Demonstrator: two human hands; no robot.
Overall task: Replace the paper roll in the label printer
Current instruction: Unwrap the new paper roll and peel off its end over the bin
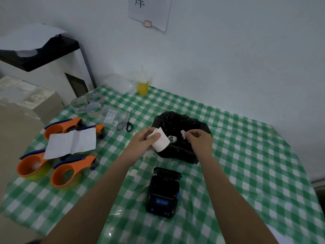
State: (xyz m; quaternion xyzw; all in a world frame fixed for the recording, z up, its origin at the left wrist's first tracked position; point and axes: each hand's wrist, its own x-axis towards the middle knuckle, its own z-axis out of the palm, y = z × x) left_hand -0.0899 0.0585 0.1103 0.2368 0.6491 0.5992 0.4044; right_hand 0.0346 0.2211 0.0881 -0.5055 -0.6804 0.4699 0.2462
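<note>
Over the table's middle, the left hand [148, 138] grips a fresh paper roll [160, 142]; the right hand [199, 138] pinches a torn scrap [183, 134] above the black bag [182, 152]. The label printer [162, 192] gapes near the front edge, apparently unloaded.

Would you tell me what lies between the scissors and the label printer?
In the head view, the left hand holding the paper roll sits between the scissors and label printer.

Dim, bluish, soft light — edges bowed, detail perhaps slightly blurred throughout.
</note>
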